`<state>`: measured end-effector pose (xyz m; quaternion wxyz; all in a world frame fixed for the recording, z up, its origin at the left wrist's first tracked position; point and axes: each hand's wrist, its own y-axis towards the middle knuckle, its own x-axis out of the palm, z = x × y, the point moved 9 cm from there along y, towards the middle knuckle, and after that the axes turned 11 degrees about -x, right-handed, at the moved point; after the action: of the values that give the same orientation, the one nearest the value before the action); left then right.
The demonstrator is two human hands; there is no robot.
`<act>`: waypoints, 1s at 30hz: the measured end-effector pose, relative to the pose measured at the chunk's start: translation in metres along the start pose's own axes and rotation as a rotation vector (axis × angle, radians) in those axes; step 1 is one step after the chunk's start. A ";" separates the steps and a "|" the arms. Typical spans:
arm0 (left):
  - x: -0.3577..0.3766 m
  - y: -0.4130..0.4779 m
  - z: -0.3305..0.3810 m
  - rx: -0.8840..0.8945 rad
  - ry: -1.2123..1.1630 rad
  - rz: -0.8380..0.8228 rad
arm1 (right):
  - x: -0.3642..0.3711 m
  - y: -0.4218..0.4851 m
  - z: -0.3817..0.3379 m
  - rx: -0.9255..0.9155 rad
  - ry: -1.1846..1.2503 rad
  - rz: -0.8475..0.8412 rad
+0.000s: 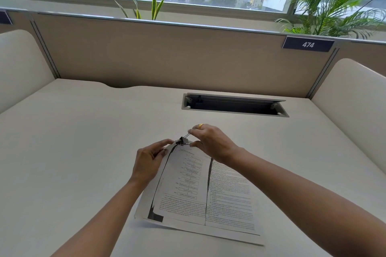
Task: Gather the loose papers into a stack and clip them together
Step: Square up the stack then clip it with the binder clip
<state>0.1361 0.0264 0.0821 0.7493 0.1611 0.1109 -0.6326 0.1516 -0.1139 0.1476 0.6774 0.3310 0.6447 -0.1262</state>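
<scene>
A stack of printed papers (200, 194) lies on the white desk (83, 142), its far left corner lifted off the surface. A black binder clip (182, 141) sits on that raised corner. My left hand (149, 162) grips the papers at the left edge just below the clip, fingertips reaching toward it. My right hand (211, 142), wearing a gold ring, pinches the clip's wire handles between thumb and fingers. The clip's jaws are partly hidden by my fingers.
An open cable tray slot (235, 104) is set into the desk behind my hands. A beige partition (167, 56) with a "474" label (308, 45) closes the back, and curved side panels (355, 98) flank the desk. Plants stand by the window beyond.
</scene>
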 end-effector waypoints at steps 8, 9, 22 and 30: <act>-0.001 -0.003 -0.003 -0.034 -0.060 -0.023 | 0.007 0.000 0.007 0.071 0.179 -0.029; -0.001 -0.003 -0.004 -0.041 -0.065 -0.025 | 0.008 -0.001 0.010 0.091 0.209 -0.025; 0.009 -0.003 -0.020 -0.232 -0.296 -0.130 | 0.034 -0.011 0.033 0.387 0.691 0.094; 0.015 -0.006 -0.026 -0.314 -0.371 -0.199 | 0.048 -0.014 0.037 0.497 0.899 0.092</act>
<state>0.1340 0.0217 0.0521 0.7069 -0.0874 0.0837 -0.6969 0.1794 -0.1346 0.0961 0.2388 0.5315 0.8076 -0.0910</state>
